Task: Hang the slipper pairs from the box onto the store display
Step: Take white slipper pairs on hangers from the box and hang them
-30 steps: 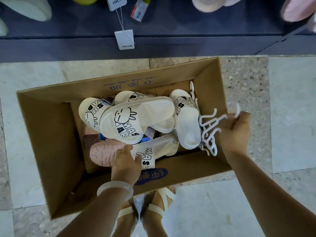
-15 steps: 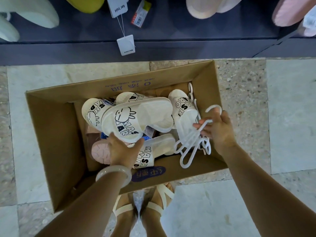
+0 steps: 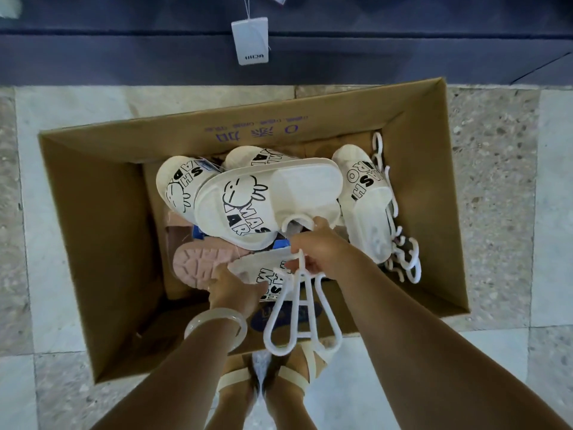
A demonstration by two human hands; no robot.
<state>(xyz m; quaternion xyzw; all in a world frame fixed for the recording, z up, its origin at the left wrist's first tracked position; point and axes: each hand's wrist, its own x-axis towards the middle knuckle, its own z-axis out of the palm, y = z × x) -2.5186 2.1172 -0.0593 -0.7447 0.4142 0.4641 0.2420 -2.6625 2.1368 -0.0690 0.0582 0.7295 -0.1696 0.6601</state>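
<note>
Gripping a white plastic slipper hanger point(image 3: 302, 308) near its neck, the right hand point(image 3: 321, 248) curls its fingers round the hook end while the two loops dangle toward 6 o'clock. The left hand point(image 3: 234, 288) pinches the near edge of a cream printed slipper point(image 3: 263, 271) low in the cardboard box point(image 3: 102, 212) — thumb on top, fingers hidden beneath.

The slippers look light, foamy and slightly bendy, so a hold at the strap or sole edge should do. The hanger seems thin and springy; likely best held at the neck.

More cream slippers point(image 3: 269, 197) pile at 12 o'clock, a pink sole point(image 3: 201, 263) at 9 o'clock, spare hangers point(image 3: 400, 243) at 3 o'clock. The box walls stand tall all round, so the open room is straight up.
</note>
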